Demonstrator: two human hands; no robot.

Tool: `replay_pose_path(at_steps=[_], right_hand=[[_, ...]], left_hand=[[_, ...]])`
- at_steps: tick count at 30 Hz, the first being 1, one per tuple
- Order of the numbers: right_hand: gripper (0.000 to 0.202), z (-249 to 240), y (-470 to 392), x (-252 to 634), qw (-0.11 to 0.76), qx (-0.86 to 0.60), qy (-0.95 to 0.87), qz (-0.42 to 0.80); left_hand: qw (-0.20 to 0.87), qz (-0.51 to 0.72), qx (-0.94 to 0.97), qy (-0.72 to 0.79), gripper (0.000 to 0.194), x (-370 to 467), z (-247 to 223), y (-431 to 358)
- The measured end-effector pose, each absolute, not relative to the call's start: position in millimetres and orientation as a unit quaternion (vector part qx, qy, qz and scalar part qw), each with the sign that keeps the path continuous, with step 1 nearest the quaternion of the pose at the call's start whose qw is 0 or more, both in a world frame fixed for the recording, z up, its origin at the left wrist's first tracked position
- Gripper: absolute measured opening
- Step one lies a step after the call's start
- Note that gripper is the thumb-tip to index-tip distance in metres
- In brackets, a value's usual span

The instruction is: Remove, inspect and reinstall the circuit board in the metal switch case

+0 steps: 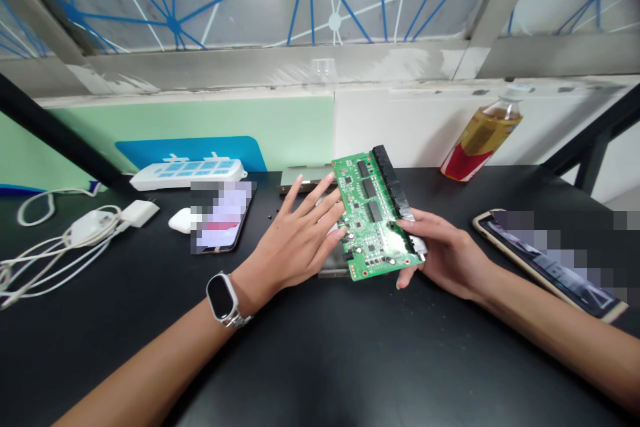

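Observation:
A green circuit board (357, 213) with black chips and a long black connector row (393, 187) along its right edge is held tilted above the table. My right hand (440, 247) grips its lower right corner, thumb on top and fingers beneath. My left hand (305, 233) lies with fingers spread at the board's left edge, palm down, its fingertips beside or touching the edge. Under the left hand and the board, a metal case (300, 178) shows in part; the rest of it is hidden. Tiny dark pieces (271, 217) lie left of my left fingers.
On the black table (280, 360) are a phone (225, 220), a white earbud case (181, 220), a charger (140, 213) with cables and a power strip (190, 173) at left. A bottle (483, 133) and another phone (550, 267) are at right.

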State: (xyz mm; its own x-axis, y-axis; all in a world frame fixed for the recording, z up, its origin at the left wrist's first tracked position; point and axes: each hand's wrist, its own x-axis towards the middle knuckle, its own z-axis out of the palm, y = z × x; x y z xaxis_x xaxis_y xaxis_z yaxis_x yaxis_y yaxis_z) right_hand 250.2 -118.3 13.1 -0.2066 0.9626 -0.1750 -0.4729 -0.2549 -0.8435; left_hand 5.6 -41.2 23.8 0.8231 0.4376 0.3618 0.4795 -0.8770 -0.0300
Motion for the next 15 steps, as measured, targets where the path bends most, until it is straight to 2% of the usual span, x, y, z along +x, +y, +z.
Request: replay_pose_path(at_steps=[9,15], right_hand=[[0.025,11.9,-118.1,249.5,0.517,-0.36,-0.336,0.701],[0.023,14.5,-119.9,248.4,0.514,-0.361,-0.326,0.706]], left_hand=[[0.07,-0.167,-0.952,-0.246,0.044,6.2,23.7,-41.6],[-0.049,-0.236,-0.932,-0.271,0.034,3.2,22.1,-36.1]])
